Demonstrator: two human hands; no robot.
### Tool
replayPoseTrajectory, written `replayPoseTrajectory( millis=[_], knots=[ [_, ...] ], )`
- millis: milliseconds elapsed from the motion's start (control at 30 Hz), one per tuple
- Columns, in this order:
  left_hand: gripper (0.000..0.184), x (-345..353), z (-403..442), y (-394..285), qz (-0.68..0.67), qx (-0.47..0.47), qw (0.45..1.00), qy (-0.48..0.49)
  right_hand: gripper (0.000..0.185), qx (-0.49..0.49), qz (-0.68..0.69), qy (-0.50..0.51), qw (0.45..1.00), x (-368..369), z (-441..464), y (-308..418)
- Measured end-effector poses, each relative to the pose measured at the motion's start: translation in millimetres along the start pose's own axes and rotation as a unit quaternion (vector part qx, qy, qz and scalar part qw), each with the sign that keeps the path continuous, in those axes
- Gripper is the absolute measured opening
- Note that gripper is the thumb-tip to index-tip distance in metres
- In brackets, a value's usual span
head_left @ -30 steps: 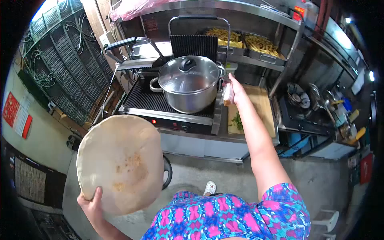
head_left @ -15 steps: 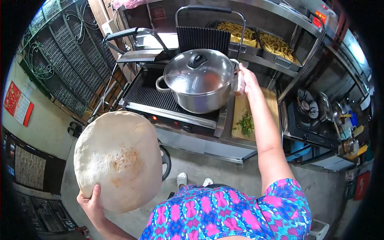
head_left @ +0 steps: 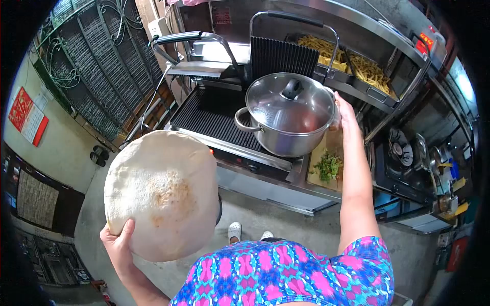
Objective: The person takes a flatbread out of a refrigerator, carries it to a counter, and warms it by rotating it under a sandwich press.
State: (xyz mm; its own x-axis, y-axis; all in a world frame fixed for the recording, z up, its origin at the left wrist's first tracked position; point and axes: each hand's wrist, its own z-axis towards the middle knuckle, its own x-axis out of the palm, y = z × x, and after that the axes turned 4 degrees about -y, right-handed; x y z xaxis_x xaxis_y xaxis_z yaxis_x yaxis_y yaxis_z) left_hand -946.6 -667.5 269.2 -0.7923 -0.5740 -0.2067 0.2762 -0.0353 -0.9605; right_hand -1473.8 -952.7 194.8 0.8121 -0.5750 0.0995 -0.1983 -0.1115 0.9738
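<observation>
The large, round, cream-coloured disc with brown blotches [head_left: 162, 199] is out over the grey concrete floor [head_left: 250, 206], its lower left rim in the grip of the left hand [head_left: 118, 238], thumb across the near face; with one side alone pinched, it could tip or slip if its weight swings away. The right hand [head_left: 346, 109] appears closed on the far side handle of the wide stainless-steel pot with a clear glass lid [head_left: 293, 137], which sits over the right part of the black ridged grill plate [head_left: 204, 115]. Its opposite steel loop handle [head_left: 247, 125] is unheld, so lopsided support could tilt the pot, slide the lid or spill what is inside. A small red lamp [head_left: 211, 151] glows on the grill front, so hot metal might burn a bare forearm or finger. The chopped green herbs [head_left: 327, 167] on the wooden board [head_left: 316, 155] lie near the pot's right side and could be knocked. The right fingertips, and whether a cloth lies under them, are hard to make out; the pot's base contact cannot be told, its contents are blurred by the lid, and the disc hides most of a dark curved thing [head_left: 220, 210] behind it.
</observation>
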Motion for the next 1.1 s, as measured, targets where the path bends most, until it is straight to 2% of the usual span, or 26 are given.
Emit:
replayPoseTrajectory(
  millis=[167,300,400,467,533,733,800,900,967,1033,1100],
  knots=[
    [0.020,-2,15,12,-0.053,-0.004,0.999,-0.001,0.039,-0.012,-0.047,-0.054,0.997,-13,-1,-1],
    [0.022,6,36,35,-0.144,-0.037,0.989,-0.016,0.044,-0.009,-0.039,0.027,0.999,-45,-26,-28],
    [0.028,24,59,55,-0.160,-0.049,0.986,-0.027,0.041,0.015,-0.023,0.026,0.999,-61,-57,-49],
    [0.035,48,76,52,-0.220,-0.127,0.965,-0.063,0.039,0.039,-0.002,0.025,0.999,-76,-91,-73],
    [0.042,66,104,73,-0.246,-0.154,0.956,-0.048,0.037,0.065,0.020,0.022,0.997,-94,-127,-100],
    [0.043,148,138,115,-0.324,-0.242,0.913,-0.053,0.032,0.131,0.087,0.000,0.988,-140,-182,-143],
    [0.041,175,140,139,-0.352,-0.267,0.896,-0.037,0.032,0.162,0.121,0.007,0.979,-146,-198,-144],
    [0.042,211,112,137,-0.347,-0.267,0.899,-0.023,0.032,0.160,0.120,-0.010,0.980,-146,-220,-149],
    [0.046,225,97,133,-0.345,-0.339,0.874,0.049,0.032,0.158,0.115,-0.021,0.980,-142,-231,-151],
    [0.049,231,98,135,-0.338,-0.361,0.857,0.141,0.031,0.156,0.106,-0.021,0.982,-138,-239,-151],
    [0.050,240,98,135,-0.330,-0.381,0.848,0.161,0.031,0.154,0.088,-0.018,0.984,-133,-244,-151]
  ],
)
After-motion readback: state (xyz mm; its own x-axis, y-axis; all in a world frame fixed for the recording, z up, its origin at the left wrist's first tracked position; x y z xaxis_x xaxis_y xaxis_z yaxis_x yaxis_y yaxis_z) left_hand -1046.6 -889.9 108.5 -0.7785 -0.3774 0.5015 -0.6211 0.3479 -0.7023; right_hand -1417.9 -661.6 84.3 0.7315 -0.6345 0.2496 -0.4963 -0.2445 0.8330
